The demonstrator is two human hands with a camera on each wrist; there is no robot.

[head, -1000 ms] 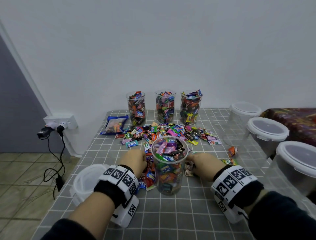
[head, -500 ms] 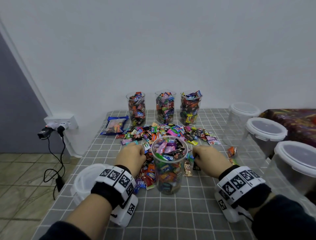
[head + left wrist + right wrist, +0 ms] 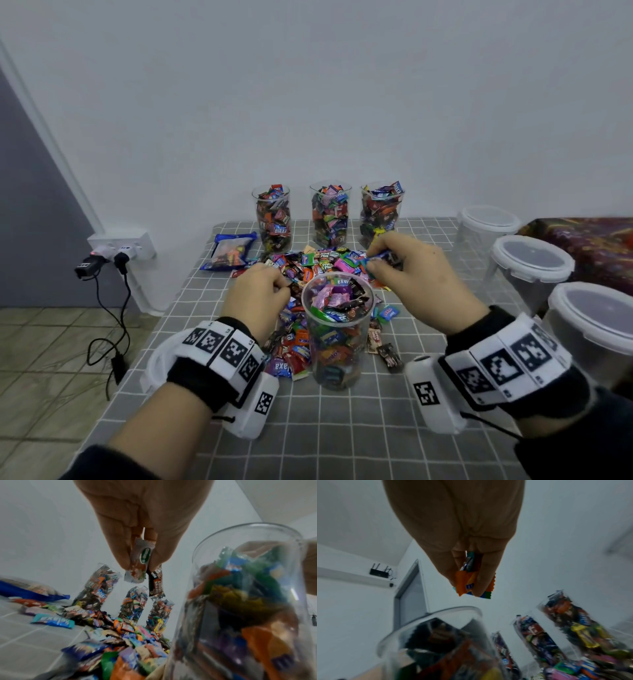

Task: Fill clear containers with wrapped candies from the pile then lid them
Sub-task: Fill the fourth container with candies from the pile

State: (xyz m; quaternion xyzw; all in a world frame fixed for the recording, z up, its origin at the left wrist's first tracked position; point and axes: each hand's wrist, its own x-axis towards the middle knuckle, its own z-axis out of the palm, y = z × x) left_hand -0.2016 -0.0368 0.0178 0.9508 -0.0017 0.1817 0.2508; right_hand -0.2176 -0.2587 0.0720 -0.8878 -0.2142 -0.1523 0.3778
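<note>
A tall clear container [image 3: 337, 337], nearly full of wrapped candies, stands open at the table's middle. Behind and around it lies the candy pile [image 3: 317, 265]. My left hand [image 3: 270, 291] is raised just left of the container's rim and pinches wrapped candies [image 3: 139, 561], a pale one and a dark one. My right hand [image 3: 383, 263] hovers above and right of the rim, pinching several wrapped candies [image 3: 471, 582], orange, blue and green. Three filled clear containers [image 3: 330, 216] stand unlidded at the back by the wall.
A white lid [image 3: 156, 363] lies on the grey checked tablecloth [image 3: 342, 428] under my left wrist. Three lidded plastic tubs [image 3: 532, 263] line the right side. A blue candy bag [image 3: 229, 251] lies back left. Wall socket with cables [image 3: 116, 251] at left.
Both hands have lifted off the table from beside the container, each with candies pinched. The right hand rose higher and moved toward the rim. The container has not moved.
</note>
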